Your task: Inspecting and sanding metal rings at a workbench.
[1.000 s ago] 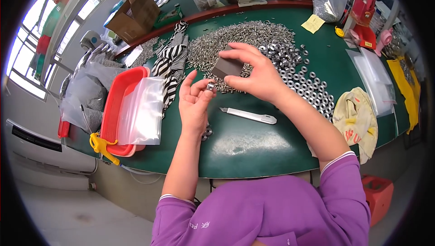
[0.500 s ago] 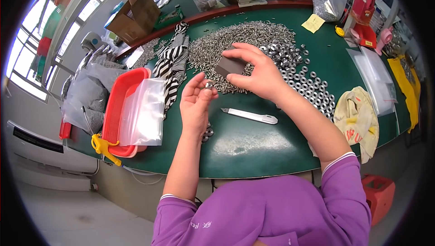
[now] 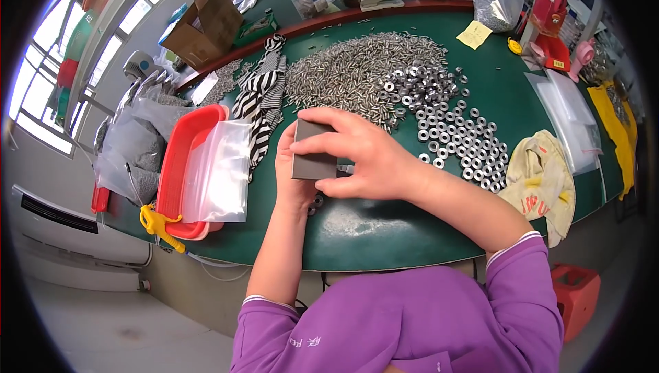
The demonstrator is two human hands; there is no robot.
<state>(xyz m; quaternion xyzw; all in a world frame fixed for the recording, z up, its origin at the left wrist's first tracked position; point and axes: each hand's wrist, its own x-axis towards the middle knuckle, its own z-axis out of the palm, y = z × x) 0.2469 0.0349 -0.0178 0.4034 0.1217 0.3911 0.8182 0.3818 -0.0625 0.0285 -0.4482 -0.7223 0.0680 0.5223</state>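
Note:
My right hand (image 3: pixel 367 157) is closed on a dark grey rectangular block (image 3: pixel 307 166), fingers over its top face and thumb along the near edge. Directly behind and under the block is my left hand (image 3: pixel 285 167), its fingertips mostly covered. Whatever it holds is hidden from view. Beneath my right hand, the tip of a white utility knife (image 3: pixel 347 168) shows on the green table (image 3: pixel 384 232). A few metal rings (image 3: pixel 316 201) lie beside my left wrist. Beyond my hands spreads a large heap of small metal pins (image 3: pixel 343 64), with many metal rings (image 3: pixel 473 143) to its right.
At left stand a red tray (image 3: pixel 171 160) with clear plastic bags (image 3: pixel 220 170) and a yellow air gun (image 3: pixel 159 225). Striped cloth (image 3: pixel 261 88) lies left of the pins. A pale yellow cloth (image 3: pixel 542 184) and plastic sheets (image 3: pixel 566 119) lie at right. A cardboard box (image 3: pixel 199 33) stands far left.
My right hand has carried the block left and nearer, over my left hand. The ring pinched in my left fingertips is now out of sight. My right forearm now covers most of the knife.

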